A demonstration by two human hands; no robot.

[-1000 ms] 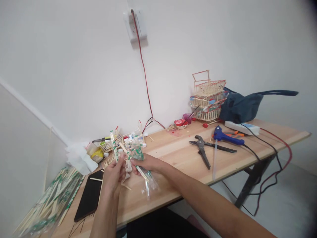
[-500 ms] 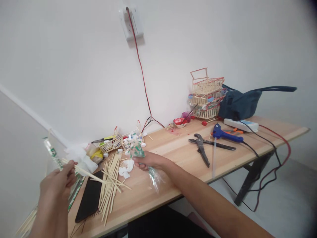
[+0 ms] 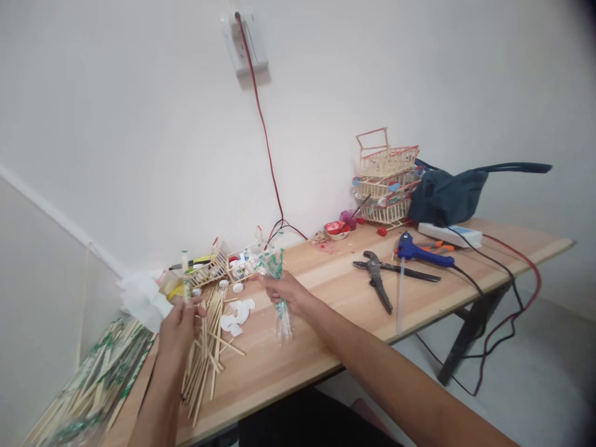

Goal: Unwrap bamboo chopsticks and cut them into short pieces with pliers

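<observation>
Upright in my left hand [image 3: 182, 320] is a slim chopstick packet [image 3: 185, 276] with a green-and-white wrapper, its lower end hidden by my closed fingers. To the right, my right hand [image 3: 285, 290] is wrapped round a bunch of crumpled clear plastic wrappers [image 3: 283, 323] with green print, sticking out above and below the fist. Between and below the hands lies a loose pile of bare chopsticks [image 3: 205, 372]. At the lower left are many wrapped chopsticks [image 3: 100, 372], partly cut off by the frame. My left forearm mostly covers a black flat object beside the pile.
Small stick-built baskets [image 3: 212, 270] stand by the wall, and more are stacked [image 3: 388, 177] near a dark blue bag [image 3: 447, 195]. Pliers [image 3: 378, 282], a blue glue gun [image 3: 421, 251], a white power strip [image 3: 449, 234] and a bowl of red paint [image 3: 336, 230] are on the table [image 3: 326, 310].
My left hand has moved right; the bare chopsticks it held are no longer in it, and a wrapped packet now stands upright there. My right hand keeps the wrappers, slightly shifted.
</observation>
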